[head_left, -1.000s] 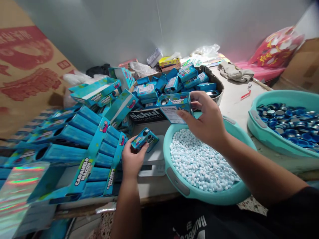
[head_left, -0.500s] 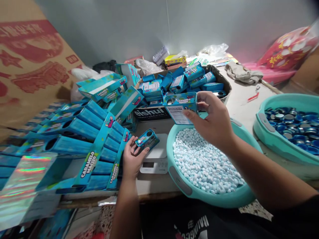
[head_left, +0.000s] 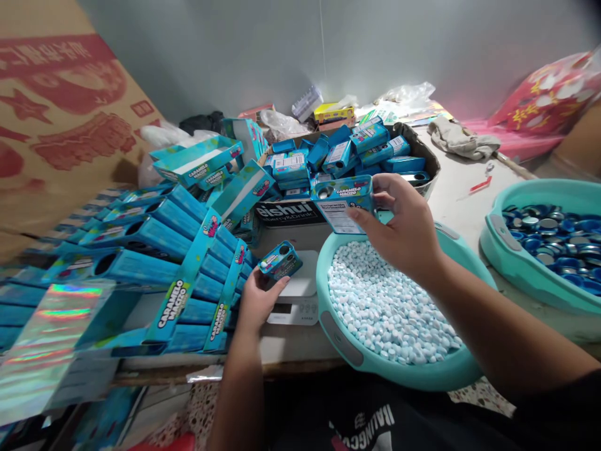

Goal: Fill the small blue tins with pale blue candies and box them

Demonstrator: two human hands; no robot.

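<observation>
My right hand (head_left: 406,222) grips a blue candy tin (head_left: 342,203) between thumb and fingers, over the rim of a turquoise basin (head_left: 338,338). The tin has a round hole in its top face and a white printed panel in front. Small white and pale blue candies (head_left: 389,307) fill much of the basin. On the left, my left hand (head_left: 257,299) has its fingers and thumb around the near left corner of a second blue tin (head_left: 287,268), at the white kitchen scale (head_left: 305,280). A round hole shows in that tin's top.
Rows of blue tins in display trays (head_left: 171,304) spread to the left. Behind lies a carton of loose tins (head_left: 300,213). On the right stands another turquoise basin (head_left: 504,250) with round blue and silver lids. A large cardboard box (head_left: 94,81) rises at far left; a grey cloth (head_left: 462,141) lies behind.
The tin at my left hand has turned slightly and sits straighter at the scale, with my fingers lower on it. My right hand keeps its tin in nearly the same place.
</observation>
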